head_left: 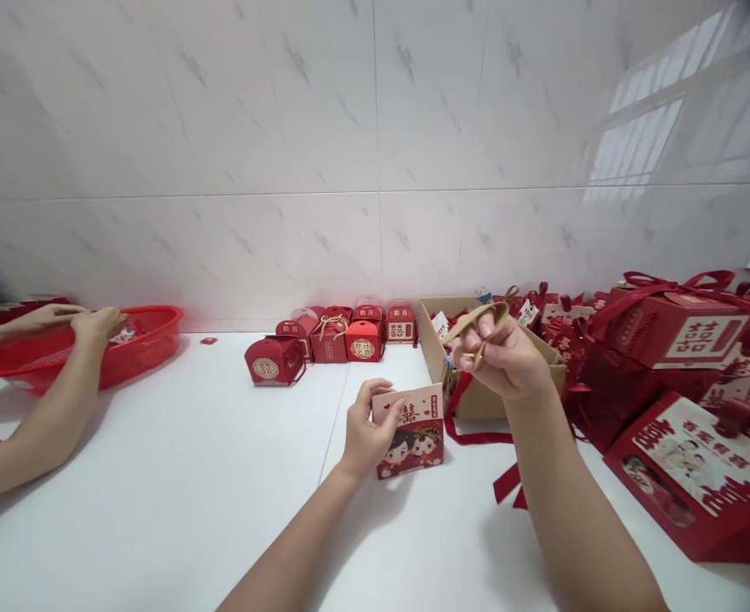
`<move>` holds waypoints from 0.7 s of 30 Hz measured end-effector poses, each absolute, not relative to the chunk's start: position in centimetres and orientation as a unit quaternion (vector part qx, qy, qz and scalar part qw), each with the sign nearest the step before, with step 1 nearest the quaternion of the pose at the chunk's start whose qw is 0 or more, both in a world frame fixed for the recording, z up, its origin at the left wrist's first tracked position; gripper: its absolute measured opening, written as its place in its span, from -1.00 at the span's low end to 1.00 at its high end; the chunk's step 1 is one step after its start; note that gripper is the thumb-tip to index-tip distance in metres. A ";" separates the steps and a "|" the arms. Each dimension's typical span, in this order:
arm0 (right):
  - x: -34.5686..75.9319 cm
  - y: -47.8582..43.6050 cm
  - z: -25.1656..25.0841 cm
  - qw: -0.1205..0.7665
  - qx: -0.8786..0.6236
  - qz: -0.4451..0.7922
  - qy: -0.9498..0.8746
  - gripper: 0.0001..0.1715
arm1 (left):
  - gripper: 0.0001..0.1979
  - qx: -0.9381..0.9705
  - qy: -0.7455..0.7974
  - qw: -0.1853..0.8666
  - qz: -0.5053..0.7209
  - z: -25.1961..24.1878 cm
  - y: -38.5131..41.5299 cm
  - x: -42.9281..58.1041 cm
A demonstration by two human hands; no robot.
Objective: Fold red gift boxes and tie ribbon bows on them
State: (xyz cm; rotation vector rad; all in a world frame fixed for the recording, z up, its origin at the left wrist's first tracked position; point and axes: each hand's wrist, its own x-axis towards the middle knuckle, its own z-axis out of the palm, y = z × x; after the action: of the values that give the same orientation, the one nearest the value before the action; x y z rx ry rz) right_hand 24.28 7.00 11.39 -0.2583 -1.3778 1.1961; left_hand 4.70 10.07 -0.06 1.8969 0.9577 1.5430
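My left hand [370,429] grips the upper left side of a small gift box [411,446], red with a pale pink top and two cartoon figures on its front. The box is upright at the table surface. Raised to its upper right, my right hand [506,357] is closed on a tan-gold ribbon [474,321], part of which loops over the fingers. Behind that hand is an open cardboard box [434,340] with small colourful items inside, partly hidden. A dark red ribbon [477,438] trails on the white table by the cardboard box.
Several small red gift boxes [366,342] stand by the tiled wall. On the right, red gift boxes and bags [687,476] are heaped up. At the left, another person's hands [94,321] are over a red plastic basin [151,353]. A small red piece [208,341] lies near it.
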 end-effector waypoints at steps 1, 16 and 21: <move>24.2 7.0 11.3 0.606 -0.106 0.514 -0.598 -0.70 | -0.71 0.708 0.344 0.215 0.578 0.5 9.8 4.7; 24.0 6.6 11.6 0.575 -0.041 0.447 -0.684 -0.80 | -0.89 0.820 0.213 0.232 0.478 14.6 3.0 5.9; 24.9 6.7 11.4 0.588 -0.053 0.405 -0.698 -0.85 | -0.87 0.847 0.196 0.231 0.438 14.3 4.0 5.8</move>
State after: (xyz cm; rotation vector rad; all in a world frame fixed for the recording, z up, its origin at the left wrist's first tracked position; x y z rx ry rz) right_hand 24.87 6.74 11.41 -0.1225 -1.6274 0.9430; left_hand 5.82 4.05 14.31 2.3286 0.5379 1.2035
